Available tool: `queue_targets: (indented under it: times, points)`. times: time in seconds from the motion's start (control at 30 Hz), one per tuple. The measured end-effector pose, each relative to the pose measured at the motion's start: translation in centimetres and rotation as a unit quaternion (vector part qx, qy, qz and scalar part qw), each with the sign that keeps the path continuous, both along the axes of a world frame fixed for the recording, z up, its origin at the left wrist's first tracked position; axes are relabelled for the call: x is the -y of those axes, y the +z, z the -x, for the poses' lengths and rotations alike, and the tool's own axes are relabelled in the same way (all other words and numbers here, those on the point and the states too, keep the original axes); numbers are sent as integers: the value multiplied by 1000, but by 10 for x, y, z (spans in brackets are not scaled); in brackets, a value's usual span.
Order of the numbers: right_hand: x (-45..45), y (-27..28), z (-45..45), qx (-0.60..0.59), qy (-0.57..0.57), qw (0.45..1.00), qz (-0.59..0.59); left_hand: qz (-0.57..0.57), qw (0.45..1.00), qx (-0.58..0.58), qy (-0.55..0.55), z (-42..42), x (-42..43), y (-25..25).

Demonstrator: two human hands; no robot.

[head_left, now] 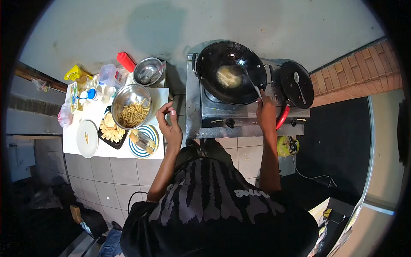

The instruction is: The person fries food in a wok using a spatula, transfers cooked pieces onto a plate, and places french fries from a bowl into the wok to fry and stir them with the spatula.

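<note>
Head view: wok [214, 64] sits over the left side of the stove [195, 115], near the wall. In its bottom, a pool of pale, bubbly-looking liquid [229, 78]; cannot tell whether anything solid lies in it. Right hand [266, 113] has its fingers closed on the handle of a long metal tool [251, 82], which slants over the near right rim and down toward the pool. Tool's end is hard to make out.

Left hand [171, 128] is raised between stove and bench [70, 139], thumb and fingers loosely bent and apart, nothing seen in them. Nearest to it: steel bowl [124, 92] of thin, pale yellow-brown strips, set on the bench and well apart from the wok.

Judgement: step in hand looks like working the wok's contents with the tool. A further stroke calls for a firm right grip, a low, slow sweep along the curved bottom, and the left fingers kept away from the hot rim.

Also noted: black tray [119, 147] of pale cut pieces, beside the bowl; blue-ringed plate [132, 150] with food on it; to the wok's right, black pan [291, 70] with a spoon [300, 88] lying in it.
</note>
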State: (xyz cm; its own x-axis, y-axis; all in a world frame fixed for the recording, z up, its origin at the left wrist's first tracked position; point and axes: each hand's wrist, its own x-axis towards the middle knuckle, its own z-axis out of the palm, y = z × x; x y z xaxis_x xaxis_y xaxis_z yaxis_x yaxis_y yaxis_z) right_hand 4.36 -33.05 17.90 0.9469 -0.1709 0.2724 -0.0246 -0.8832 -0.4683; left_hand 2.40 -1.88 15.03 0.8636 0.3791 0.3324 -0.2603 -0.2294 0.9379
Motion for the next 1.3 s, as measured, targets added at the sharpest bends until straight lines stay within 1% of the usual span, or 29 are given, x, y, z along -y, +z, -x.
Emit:
queue_targets:
  times: [0.13, 0.2, 0.23, 0.3, 0.33, 0.4, 0.53, 0.6, 0.63, 0.67, 0.7, 0.77, 0.8, 0.83, 0.87, 0.9, 0.93, 1.0, 1.03, 1.1, 1.2, 1.23, 1.3]
  points:
    - [-2, 2, 2, 10, 2, 1000, -5, -2, 1000, -11, -4, 0, -1, -3]
    - [-3, -2, 4, -35, 3, 999, 19, -9, 1000, -11, -6, 0, -1, -2]
    - [-2, -4, 5, -36, 2, 999, 19, 5, 1000, -7, -4, -1, 0, -1]
    - [-3, -5, 6, -34, 14, 999, -33, 18, 1000, -2, -2, -3, 0, 0]
    - [-4, -3, 7, -34, 14, 999, -33, 21, 1000, -3, -1, -3, -1, 0]
    - [-7, 1, 8, 4, 0, 999, -49, 24, 1000, -4, -2, -4, -2, 0]
    - [-3, -1, 8, -2, -15, 999, -28, 24, 1000, -2, -15, -6, -2, 1]
    - [3, -1, 11, -9, 28, 998, -60, 25, 999, -3, -23, -7, -4, 5]
    - [5, -4, 12, -9, 27, 998, -61, -21, 994, -3, -104, -7, -7, 10]
    - [6, -7, 14, -12, 27, 994, -105, -67, 980, -1, -185, -8, -9, 16]
    - [6, -8, 15, -14, 27, 988, -148, -68, 980, -1, -187, -8, -8, 25]
    - [3, -4, 18, -8, 9, 992, -125, -130, 939, 14, -317, -7, 1, 43]
    - [1, -1, 20, -3, -8, 995, -102, -130, 939, 14, -318, -6, 5, 48]
    - [-1, 1, 20, -3, -10, 995, -103, -134, 929, 12, -344, -5, 9, 53]
    - [-2, 3, 21, -16, -32, 997, -75, -138, 919, 10, -370, -5, 11, 56]
    - [-2, 5, 21, -30, -54, 997, -48, -139, 918, 10, -372, -6, 12, 58]
    - [-1, 7, 22, -30, -57, 997, -48, -133, 918, 9, -373, -8, 13, 60]
    - [1, 10, 24, -44, -12, 993, -111, -127, 918, 7, -375, -10, 13, 60]
    - [1, 8, 24, -44, -14, 993, -112, -119, 922, 13, -369, -12, 12, 60]
    - [0, 7, 24, -1, 8, 988, -153, -112, 925, 18, -363, -14, 11, 59]
    - [-8, 14, 23, -10, -26, 991, -134, -90, 929, 26, -359, -16, 10, 59]
    - [-7, 12, 23, -9, -27, 990, -135, -92, 929, 21, -359, -16, 10, 60]
    - [-4, 8, 22, -3, -17, 995, -97, -95, 929, 17, -358, -17, 10, 66]
